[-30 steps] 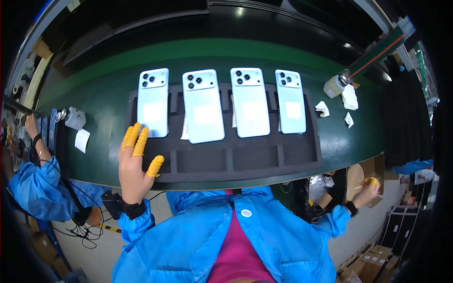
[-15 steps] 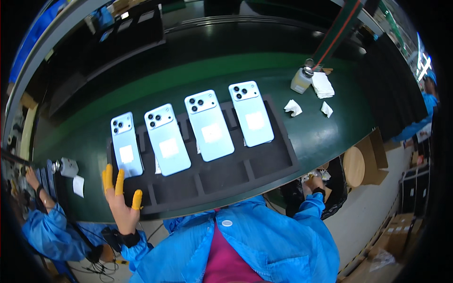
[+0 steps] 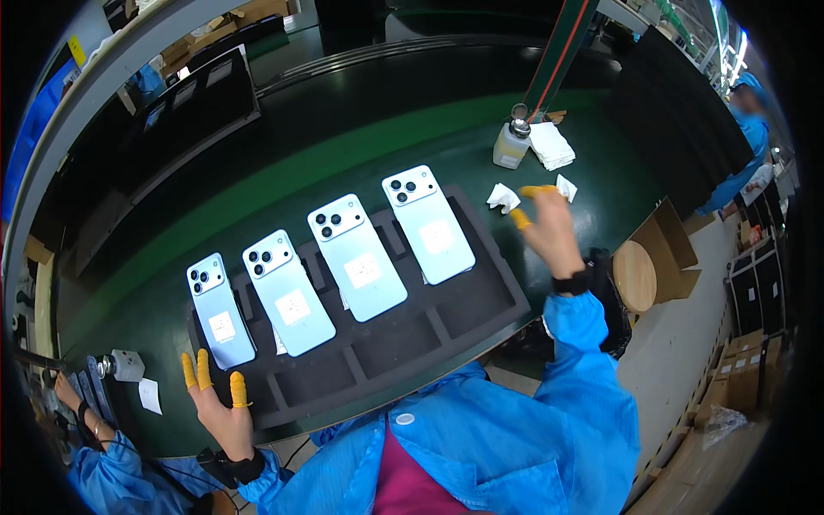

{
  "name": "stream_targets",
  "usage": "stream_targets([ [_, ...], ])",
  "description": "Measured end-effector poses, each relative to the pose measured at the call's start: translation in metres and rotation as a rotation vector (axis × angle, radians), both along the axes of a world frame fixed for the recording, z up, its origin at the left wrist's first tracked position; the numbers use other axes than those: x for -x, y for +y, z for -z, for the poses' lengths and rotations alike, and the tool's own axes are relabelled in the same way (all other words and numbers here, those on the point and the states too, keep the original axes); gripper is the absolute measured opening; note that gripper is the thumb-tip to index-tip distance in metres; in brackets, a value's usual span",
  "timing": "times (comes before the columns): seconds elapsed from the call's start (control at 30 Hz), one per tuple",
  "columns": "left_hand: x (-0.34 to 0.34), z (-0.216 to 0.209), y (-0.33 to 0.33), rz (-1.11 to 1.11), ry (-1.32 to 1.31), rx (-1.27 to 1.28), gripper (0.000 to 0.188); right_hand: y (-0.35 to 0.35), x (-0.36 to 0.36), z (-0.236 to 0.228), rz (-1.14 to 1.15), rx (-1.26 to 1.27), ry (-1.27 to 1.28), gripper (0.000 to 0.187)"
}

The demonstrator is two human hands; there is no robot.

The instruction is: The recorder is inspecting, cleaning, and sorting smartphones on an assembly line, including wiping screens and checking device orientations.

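Note:
Several light blue smartphones lie back side up in a slanting row across a black foam tray with compartments. The leftmost phone is nearest my left hand. That hand is at the tray's near left corner, with yellow finger cots on and its fingers spread, holding nothing. My right hand, also in yellow finger cots, reaches past the rightmost phone. Its thumb and fingers are apart beside a crumpled white tissue, and a smaller white tissue shows just beyond its fingertips.
A pump bottle stands by a stack of white wipes at the back right. Another bottle and a paper slip are at left, near a co-worker's arm. An open cardboard box stands beyond the table's right edge.
My right hand has risen from the black bag below the table edge to the tissues. The view has shifted; my left hand stays spread near the tray's corner.

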State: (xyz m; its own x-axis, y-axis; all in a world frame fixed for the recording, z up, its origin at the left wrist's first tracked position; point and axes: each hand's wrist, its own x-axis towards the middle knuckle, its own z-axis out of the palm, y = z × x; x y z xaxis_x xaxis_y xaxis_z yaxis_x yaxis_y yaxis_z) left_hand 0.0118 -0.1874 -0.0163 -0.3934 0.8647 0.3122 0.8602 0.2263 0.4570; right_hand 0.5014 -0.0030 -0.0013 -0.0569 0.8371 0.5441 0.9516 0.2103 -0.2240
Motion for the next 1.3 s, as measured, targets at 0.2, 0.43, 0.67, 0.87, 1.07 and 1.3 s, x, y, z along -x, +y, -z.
stream_targets([
  [0.2, -0.003, -0.001, -0.001, -0.007, -0.021, -0.008, 0.055, 0.044, 0.020, 0.019, 0.110, 0.158, -0.091, 0.020],
  [0.43, -0.002, -0.066, 0.032, 0.192, -0.098, -0.148, 0.051, 0.024, 0.038, -0.049, -0.263, 0.616, 1.491, 0.034],
  [0.67, -0.056, -0.099, 0.117, 0.622, -0.170, -0.465, 0.038, 0.031, 0.139, -0.090, -0.798, 0.932, 1.686, 0.032],
  [0.87, -0.074, -0.058, 0.129, 0.698, -0.956, -0.276, 0.032, 0.034, 0.198, -0.068, -0.837, 1.197, 1.760, 0.029],
  [1.07, -0.070, -0.043, 0.131, 0.638, -1.153, -0.110, 0.035, 0.030, 0.203, -0.049, -0.848, 1.279, 1.876, 0.033],
  [1.3, -0.065, -0.044, 0.129, 0.714, -1.084, -0.192, 0.033, 0.020, 0.182, -0.069, -0.800, 0.915, 1.361, 0.034],
])
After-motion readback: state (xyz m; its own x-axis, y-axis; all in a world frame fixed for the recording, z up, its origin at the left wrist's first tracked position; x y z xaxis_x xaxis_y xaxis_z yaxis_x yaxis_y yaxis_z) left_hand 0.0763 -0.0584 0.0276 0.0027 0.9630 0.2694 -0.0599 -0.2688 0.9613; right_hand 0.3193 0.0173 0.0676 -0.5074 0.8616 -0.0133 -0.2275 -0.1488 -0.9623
